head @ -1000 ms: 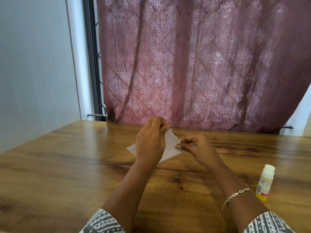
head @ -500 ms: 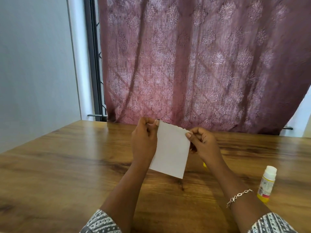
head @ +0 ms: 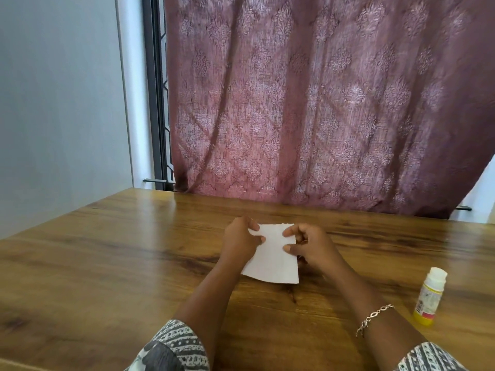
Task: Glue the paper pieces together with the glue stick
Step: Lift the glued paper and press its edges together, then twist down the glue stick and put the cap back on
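At the lower middle of the frame, a white, roughly rectangular piece of paper (head: 273, 259) is held by both hands just above the brown wooden table (head: 107, 263). Whether its lower edge touches the wood cannot be told. The left hand (head: 238, 241) pinches the upper left edge of the sheet with curled fingers. The right hand (head: 312, 246) pinches the right edge between thumb and forefinger.

A small glue stick of white and yellow plastic (head: 430, 298) stands upright on the table at the lower right of the frame, well apart from both hands, and its white cap is on. No glue is visible on the paper. Only one sheet can be told with certainty, and a second piece may lie behind it. The task therefore seems to be either before the glue is put on or at the pressing together. The pictures do not decide which.

The paper is thin and matte, its upper edge is a little ragged, and its lower edge bends in a soft curve. The table is smooth and shiny, with dark grain lines. A thin metal chain bracelet (head: 375, 317) is on the right wrist. Behind the table hangs a dusky pink woven curtain (head: 321, 103) with a floral pattern.
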Demonstrator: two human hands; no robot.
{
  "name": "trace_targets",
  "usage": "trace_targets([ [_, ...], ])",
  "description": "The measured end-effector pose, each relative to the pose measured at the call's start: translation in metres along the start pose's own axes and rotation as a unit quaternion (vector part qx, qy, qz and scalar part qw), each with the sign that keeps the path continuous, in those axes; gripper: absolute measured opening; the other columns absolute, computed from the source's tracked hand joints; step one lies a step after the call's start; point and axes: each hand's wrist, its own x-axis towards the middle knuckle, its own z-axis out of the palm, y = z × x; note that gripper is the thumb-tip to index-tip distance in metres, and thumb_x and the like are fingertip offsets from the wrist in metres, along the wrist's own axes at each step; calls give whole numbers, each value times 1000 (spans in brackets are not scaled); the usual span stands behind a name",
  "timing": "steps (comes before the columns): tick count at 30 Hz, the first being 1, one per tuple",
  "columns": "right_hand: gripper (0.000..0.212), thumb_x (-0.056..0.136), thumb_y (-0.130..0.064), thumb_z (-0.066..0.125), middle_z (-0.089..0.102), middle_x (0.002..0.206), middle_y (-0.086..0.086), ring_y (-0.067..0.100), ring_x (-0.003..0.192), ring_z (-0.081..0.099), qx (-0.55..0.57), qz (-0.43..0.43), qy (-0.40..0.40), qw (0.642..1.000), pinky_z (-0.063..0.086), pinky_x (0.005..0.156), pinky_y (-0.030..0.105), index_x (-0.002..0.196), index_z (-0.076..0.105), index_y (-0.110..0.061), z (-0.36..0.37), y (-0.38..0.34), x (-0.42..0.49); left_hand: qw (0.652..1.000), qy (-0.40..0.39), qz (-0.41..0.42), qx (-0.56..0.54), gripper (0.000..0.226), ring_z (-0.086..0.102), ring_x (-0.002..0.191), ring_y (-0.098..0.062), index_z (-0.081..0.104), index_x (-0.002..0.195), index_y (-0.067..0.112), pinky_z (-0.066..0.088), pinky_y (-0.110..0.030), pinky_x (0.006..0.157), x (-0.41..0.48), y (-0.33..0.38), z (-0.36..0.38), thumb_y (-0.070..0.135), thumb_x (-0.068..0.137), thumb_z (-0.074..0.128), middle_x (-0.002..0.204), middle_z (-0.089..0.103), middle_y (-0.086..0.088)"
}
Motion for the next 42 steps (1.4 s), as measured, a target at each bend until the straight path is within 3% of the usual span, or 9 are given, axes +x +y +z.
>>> trace_targets([
  [4,33,70,5,70,49,71,1,21,70,54,-61,18,-29,998,51,64,37,101,60,-2,4,8,4,973,-120,-8,197,53,48,116,-23,47,122,17,43,-34,94,1,-3,2,24,76,72,129,50,-5],
  [8,48,68,-8,75,60,108,11,26,102,57,-174,13,-48,984,47,87,39,113,57,-6,6,12,6,946,-153,0,285,57,33,128,-26,46,127,19,38,-39,102,2,-7,2,34,77,69,134,48,-2],
  [15,48,70,-23,75,50,128,12,31,114,49,-281,13,-57,958,40,87,33,115,58,-14,7,16,9,927,-152,12,344,53,24,134,-31,51,125,29,30,-47,105,2,-10,-1,44,76,67,144,37,-6],
  [20,41,74,-28,72,41,125,11,34,119,43,-331,11,-54,942,37,95,35,112,62,-17,6,15,7,915,-158,24,370,51,20,136,-33,53,124,33,27,-51,106,4,-12,0,45,76,67,146,31,-8],
  [25,40,75,-33,69,45,122,7,30,114,44,-320,-43,-3,947,38,87,34,111,60,-18,3,1,-1,926,-109,88,352,51,27,131,-29,51,125,27,32,-47,104,3,-9,2,45,78,64,140,38,-6],
  [33,30,80,-34,64,50,109,-13,9,101,45,-284,-172,29,943,36,80,28,109,58,-30,-38,-42,-82,939,-41,166,299,46,32,129,-24,50,127,26,32,-40,103,-2,-2,7,42,85,58,138,43,-3],
  [36,24,68,-50,66,58,101,-19,-1,99,51,-223,-182,15,958,37,82,14,90,62,-42,-62,-36,-127,942,-48,178,280,45,32,128,-24,51,126,24,33,-39,102,-4,1,10,41,85,58,135,45,-4],
  [38,39,55,-68,59,61,101,-22,-5,97,55,-181,-162,43,969,37,82,6,86,62,-44,-84,-23,-150,943,-53,184,274,44,33,128,-23,52,125,23,35,-38,101,-5,1,12,41,85,58,134,46,-4],
  [42,55,38,-74,68,71,76,-14,0,74,65,-70,-99,150,981,45,70,3,71,68,-29,-126,9,-179,946,-49,191,258,42,37,125,-23,53,124,23,37,-36,100,-5,0,15,40,86,58,130,50,-4],
])
